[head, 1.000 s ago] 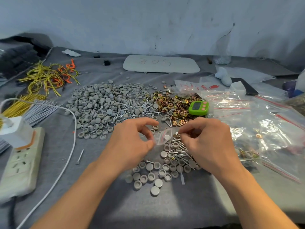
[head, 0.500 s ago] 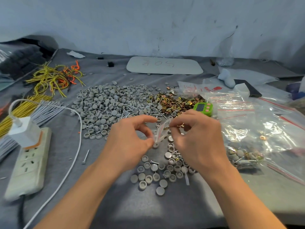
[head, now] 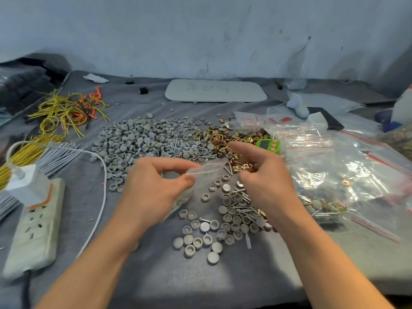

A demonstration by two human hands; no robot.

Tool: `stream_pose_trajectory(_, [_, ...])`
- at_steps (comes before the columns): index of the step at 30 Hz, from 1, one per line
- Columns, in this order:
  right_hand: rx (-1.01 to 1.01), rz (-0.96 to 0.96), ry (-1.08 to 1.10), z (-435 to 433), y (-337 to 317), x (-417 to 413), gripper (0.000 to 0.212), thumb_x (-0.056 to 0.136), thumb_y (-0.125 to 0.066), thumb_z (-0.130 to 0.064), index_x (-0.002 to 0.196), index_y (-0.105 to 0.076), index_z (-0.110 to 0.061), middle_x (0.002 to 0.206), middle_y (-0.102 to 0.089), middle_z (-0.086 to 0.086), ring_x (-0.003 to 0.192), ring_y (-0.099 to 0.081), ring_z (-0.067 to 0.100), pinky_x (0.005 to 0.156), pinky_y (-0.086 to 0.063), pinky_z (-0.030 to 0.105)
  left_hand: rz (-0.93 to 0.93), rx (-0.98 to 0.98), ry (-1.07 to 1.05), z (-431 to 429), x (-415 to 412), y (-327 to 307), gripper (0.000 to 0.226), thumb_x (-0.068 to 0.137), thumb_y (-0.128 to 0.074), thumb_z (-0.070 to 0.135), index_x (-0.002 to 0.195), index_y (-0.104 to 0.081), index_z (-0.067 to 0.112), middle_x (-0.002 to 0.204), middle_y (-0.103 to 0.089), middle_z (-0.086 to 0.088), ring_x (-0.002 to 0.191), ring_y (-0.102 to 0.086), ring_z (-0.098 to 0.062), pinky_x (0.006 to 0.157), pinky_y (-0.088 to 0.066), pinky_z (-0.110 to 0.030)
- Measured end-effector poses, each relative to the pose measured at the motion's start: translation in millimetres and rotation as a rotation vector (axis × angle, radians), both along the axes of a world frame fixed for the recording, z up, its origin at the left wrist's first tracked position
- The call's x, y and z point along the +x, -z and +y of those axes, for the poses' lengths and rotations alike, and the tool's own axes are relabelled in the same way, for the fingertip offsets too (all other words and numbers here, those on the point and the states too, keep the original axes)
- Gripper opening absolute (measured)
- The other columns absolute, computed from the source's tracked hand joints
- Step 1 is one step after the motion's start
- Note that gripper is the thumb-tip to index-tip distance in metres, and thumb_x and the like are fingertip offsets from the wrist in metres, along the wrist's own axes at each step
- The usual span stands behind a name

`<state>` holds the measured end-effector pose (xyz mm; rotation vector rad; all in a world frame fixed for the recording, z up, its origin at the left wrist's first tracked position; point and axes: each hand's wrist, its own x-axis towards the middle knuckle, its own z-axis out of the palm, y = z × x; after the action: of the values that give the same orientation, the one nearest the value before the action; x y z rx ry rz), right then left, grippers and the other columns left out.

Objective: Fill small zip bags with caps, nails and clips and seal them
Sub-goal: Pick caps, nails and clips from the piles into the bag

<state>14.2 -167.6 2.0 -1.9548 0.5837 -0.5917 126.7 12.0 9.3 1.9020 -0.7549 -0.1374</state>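
Observation:
My left hand [head: 151, 188] pinches a small clear zip bag [head: 207, 170] between thumb and forefinger, above the grey cloth. My right hand [head: 267, 184] hovers just right of the bag's mouth, forefinger stretched out, the other fingers loosely curled; I see nothing in it. A big heap of grey caps [head: 138, 141] lies behind my hands, with silver nails [head: 191, 150] beside it and gold clips [head: 225, 139] further right. A smaller mix of caps and nails [head: 207, 233] lies under my hands.
Clear zip bags with red strips [head: 334, 163] pile up on the right, one filled bag [head: 323, 208] among them. A green timer [head: 267, 146] sits behind my right hand. At the left are a power strip [head: 33, 224], its white cable and yellow wires [head: 64, 110]. A white board [head: 216, 90] lies at the back.
My right hand has drawn back from the bag's mouth to the right and its fingers have loosened. The left hand has tilted the bag flatter and keeps hold of it.

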Motion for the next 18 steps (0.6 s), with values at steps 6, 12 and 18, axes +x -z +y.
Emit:
stream_pose_trajectory(6, [0.366, -0.137, -0.219, 8, -4, 4, 0.016, 0.087, -0.077, -0.007, 0.096, -0.082, -0.018, 0.095, -0.080, 0.004, 0.087, -0.071, 0.013, 0.084, -0.055, 0.028, 0.405, -0.346, 0.120, -7, 2, -5, 0.019, 0.075, -0.080, 0.009, 0.092, -0.084, 0.015, 0.095, -0.080, -0.008, 0.089, -0.073, -0.013, 0.075, -0.054, -0.015])
stream_pose_trajectory(12, [0.501, -0.299, -0.206, 21, -10, 6, 0.008, 0.079, -0.078, -0.026, 0.074, -0.079, -0.021, 0.074, -0.074, 0.001, 0.072, -0.068, 0.012, 0.079, -0.054, 0.037, 0.403, -0.477, 0.041, -6, -1, -11, 0.035, 0.053, -0.085, 0.038, 0.080, -0.084, 0.016, 0.082, -0.078, -0.006, 0.075, -0.072, -0.009, 0.066, -0.054, -0.016])
stream_pose_trajectory(18, [0.496, -0.379, -0.116, 25, -15, 11, 0.018, 0.088, -0.078, -0.013, 0.073, -0.080, -0.022, 0.068, -0.073, 0.002, 0.066, -0.070, 0.015, 0.080, -0.058, 0.043, 0.407, -0.418, -0.041, -7, 4, -13, 0.019, 0.059, -0.083, 0.034, 0.075, -0.084, 0.023, 0.078, -0.078, 0.000, 0.072, -0.070, -0.004, 0.067, -0.052, -0.013])
